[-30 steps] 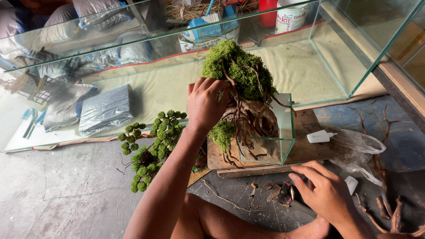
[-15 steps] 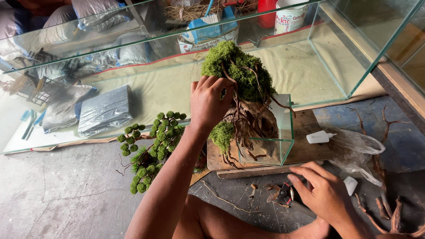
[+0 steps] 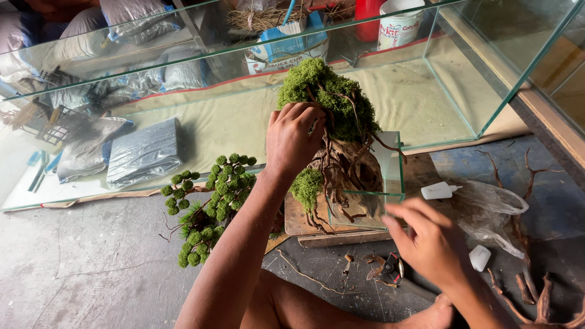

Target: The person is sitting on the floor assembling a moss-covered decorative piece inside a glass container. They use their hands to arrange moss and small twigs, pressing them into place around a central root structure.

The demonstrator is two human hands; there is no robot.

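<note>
A driftwood tree (image 3: 344,164) topped with green moss (image 3: 326,91) stands in a small glass tank (image 3: 390,183) on a wooden board (image 3: 426,176). My left hand (image 3: 292,137) presses on the moss and branches at the tree's left side, fingers curled against it. My right hand (image 3: 426,240) hovers in front of the small tank, blurred by motion, fingers loosely apart with nothing visibly in them. A white glue bottle (image 3: 440,191) lies just right of the tank, and its small white cap (image 3: 479,258) lies on the floor.
A large glass aquarium (image 3: 475,91) spans the back. A second wood piece with round green moss balls (image 3: 210,201) lies on the floor to the left. Small pliers (image 3: 390,268) and root scraps lie by my right hand, near a clear plastic bag (image 3: 487,207) and loose driftwood (image 3: 536,292).
My right hand has lifted from the floor scraps up and left toward the small tank. My left hand has stayed on the mossy tree.
</note>
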